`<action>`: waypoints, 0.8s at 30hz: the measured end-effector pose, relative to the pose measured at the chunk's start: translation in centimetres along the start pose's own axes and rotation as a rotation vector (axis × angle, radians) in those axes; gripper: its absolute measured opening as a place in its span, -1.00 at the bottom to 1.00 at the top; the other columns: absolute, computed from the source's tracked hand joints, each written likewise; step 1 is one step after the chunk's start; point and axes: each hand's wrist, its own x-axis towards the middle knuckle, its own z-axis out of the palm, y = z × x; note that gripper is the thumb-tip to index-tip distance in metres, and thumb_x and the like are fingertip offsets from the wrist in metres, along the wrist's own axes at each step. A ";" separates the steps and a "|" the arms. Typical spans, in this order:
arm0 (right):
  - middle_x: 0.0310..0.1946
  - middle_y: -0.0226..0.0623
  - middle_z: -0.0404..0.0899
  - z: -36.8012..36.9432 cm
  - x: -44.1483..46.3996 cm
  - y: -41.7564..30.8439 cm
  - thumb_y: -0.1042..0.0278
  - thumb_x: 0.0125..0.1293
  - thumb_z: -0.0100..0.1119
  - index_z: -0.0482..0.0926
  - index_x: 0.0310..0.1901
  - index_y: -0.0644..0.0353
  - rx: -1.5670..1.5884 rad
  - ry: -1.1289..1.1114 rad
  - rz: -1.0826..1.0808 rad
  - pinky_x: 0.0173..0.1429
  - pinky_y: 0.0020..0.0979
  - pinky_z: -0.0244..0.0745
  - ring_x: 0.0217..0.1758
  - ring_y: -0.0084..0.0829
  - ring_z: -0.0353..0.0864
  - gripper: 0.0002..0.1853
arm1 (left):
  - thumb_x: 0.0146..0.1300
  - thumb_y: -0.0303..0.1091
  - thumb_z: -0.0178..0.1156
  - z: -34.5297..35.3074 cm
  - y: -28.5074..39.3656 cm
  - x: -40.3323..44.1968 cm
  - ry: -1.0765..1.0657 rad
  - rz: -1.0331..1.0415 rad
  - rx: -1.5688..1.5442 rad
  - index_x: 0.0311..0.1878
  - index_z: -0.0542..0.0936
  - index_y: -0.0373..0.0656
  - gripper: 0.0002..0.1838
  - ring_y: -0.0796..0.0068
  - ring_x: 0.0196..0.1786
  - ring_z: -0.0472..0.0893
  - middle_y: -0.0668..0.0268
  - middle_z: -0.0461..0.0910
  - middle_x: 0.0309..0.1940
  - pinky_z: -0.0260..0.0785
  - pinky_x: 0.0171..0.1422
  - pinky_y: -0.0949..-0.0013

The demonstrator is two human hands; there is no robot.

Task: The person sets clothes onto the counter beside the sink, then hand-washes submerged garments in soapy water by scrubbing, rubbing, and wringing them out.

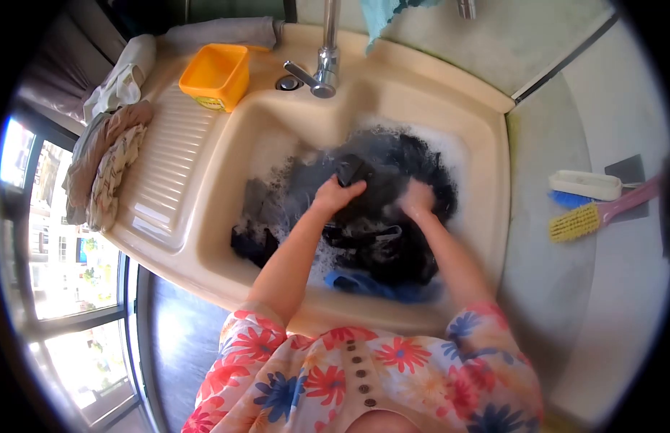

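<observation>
Dark wet clothes (392, 245) lie in soapy water in the basin of a beige sink (223, 209). My left hand (337, 195) is closed on a bunched dark garment (353, 169), thumb on top, near the middle of the pile. Just to its right, my right hand (418, 198) is closed on the same dark cloth; it is slightly blurred and its fingertips are hidden. Along the basin's near side a blue cloth (378, 285) shows at the water's surface.
A chrome tap (324, 76) stands behind the basin. On the ribbed drainboard (172, 162) sit a yellow tub (216, 76) and, along its left edge, crumpled clothes (107, 159). A white brush (584, 185) and a yellow-bristled brush (584, 220) hang on the right wall.
</observation>
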 end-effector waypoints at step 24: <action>-0.29 -0.09 0.55 -3.3 -1.3 0.9 0.50 -0.12 0.22 0.46 -0.17 0.31 0.725 0.248 -0.312 -0.07 -0.32 0.40 -0.18 -0.19 0.56 -0.62 | 0.03 0.03 0.23 -3.6 2.0 -1.5 0.398 0.396 0.201 0.18 0.36 -0.14 -0.32 0.17 0.18 0.35 0.10 0.38 0.11 0.20 0.24 0.24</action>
